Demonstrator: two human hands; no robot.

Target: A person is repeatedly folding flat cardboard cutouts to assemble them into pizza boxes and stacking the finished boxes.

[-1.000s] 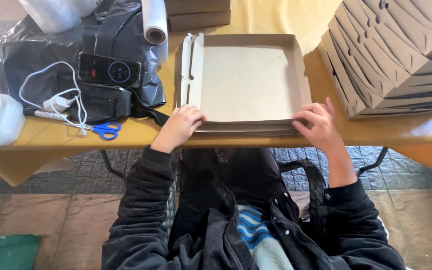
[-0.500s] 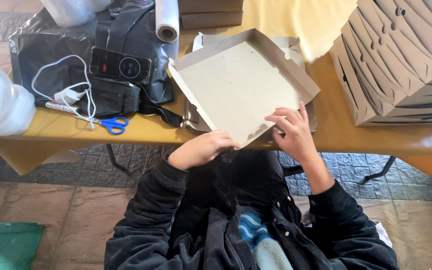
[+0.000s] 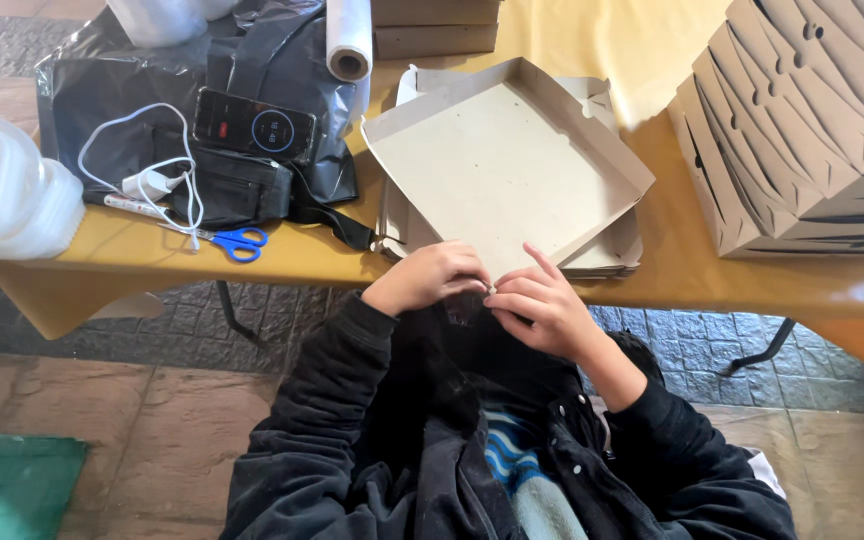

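A shallow brown cardboard box tray (image 3: 502, 165) with raised side walls lies turned at an angle on the yellow table (image 3: 652, 270), resting on a pile of flat cardboard blanks (image 3: 607, 255). My left hand (image 3: 430, 278) and my right hand (image 3: 537, 305) meet at the tray's near corner, fingers pinched on the cardboard there. Both hands are at the table's front edge, close to my body.
A tall leaning stack of folded boxes (image 3: 812, 120) fills the right. To the left lie blue-handled scissors (image 3: 237, 240), a white cable (image 3: 142, 180), a phone (image 3: 254, 125) on a black bag, a film roll (image 3: 349, 40) and clear plastic tubs (image 3: 2, 190).
The tray was flat and square on the pile, my hands on its front edge. It got lifted and rotated, and both hands came together at its near corner.
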